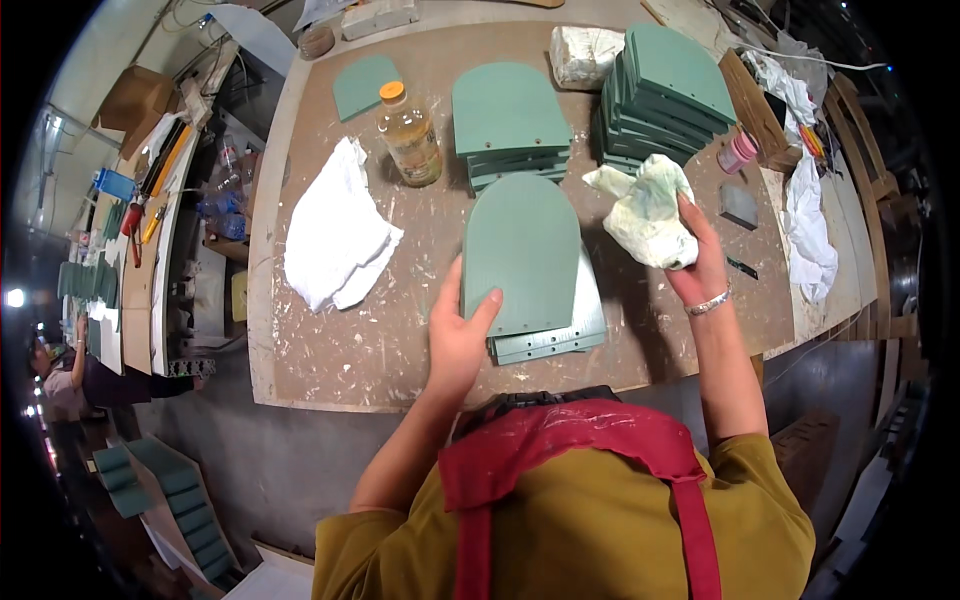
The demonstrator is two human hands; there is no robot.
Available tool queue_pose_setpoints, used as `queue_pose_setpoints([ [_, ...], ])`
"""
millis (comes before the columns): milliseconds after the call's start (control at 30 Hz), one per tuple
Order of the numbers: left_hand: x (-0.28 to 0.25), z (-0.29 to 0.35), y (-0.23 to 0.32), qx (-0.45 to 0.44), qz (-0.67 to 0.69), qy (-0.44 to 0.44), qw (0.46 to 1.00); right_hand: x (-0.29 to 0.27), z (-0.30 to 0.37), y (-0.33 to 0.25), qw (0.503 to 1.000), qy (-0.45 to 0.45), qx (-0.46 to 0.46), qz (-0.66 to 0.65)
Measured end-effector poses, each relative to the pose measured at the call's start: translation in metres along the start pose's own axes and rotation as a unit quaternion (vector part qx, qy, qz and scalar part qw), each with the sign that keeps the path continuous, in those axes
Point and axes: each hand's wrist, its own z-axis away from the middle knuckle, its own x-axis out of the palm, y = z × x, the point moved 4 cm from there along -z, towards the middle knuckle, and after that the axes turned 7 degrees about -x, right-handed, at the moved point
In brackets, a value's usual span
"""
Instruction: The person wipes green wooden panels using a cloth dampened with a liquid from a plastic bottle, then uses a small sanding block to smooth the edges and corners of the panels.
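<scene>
My left hand point(462, 335) grips the lower left edge of a green round-topped panel point(522, 255), thumb on its face. Small holes run along the panel's straight lower edge. Under and beside it lies a silvery metal plate point(575, 325), also with holes, mostly covered. To the right, my right hand point(697, 255) is closed around a crumpled white cloth point(650, 215) with greenish-yellow stains, held apart from the panel. Just beyond the held panel stands a low stack of similar green panels point(508, 110). A taller stack point(675, 85) of them rises at the far right.
A bottle point(412, 145) with an orange cap and yellowish liquid stands left of the low stack. Nearby are a white cloth point(340, 235) and a single green panel point(362, 85). On the right sit a pink jar point(737, 152) and a grey block point(739, 205). Another person point(68, 375) is far left.
</scene>
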Motion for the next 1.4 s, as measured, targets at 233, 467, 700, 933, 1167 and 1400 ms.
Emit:
queue_pose_setpoints([
  [233,0.044,0.022,0.085,0.296,-0.536,-0.067,0.788,-0.02,0.009,-0.025,0.999,0.015,-0.045,-0.006],
  [467,0.028,0.007,0.044,0.207,-0.27,-0.016,0.94,0.024,0.029,-0.033,0.977,0.036,-0.129,0.163],
  [700,0.04,0.008,0.043,0.068,-0.106,0.032,0.991,0.151,0.089,0.009,0.522,-0.351,-0.431,0.647],
  [933,0.036,-0.007,0.031,0.081,-0.008,-0.023,0.996,0.025,0.026,-0.007,0.78,-0.097,-0.314,0.532],
  [1167,0.035,-0.012,0.023,0.049,0.03,-0.054,0.997,-0.063,0.04,0.096,0.983,0.066,-0.005,0.171],
  [1400,0.021,-0.021,0.005,0.018,0.171,-0.1,0.98,0.02,0.05,-0.031,0.962,-0.052,-0.173,0.205],
])
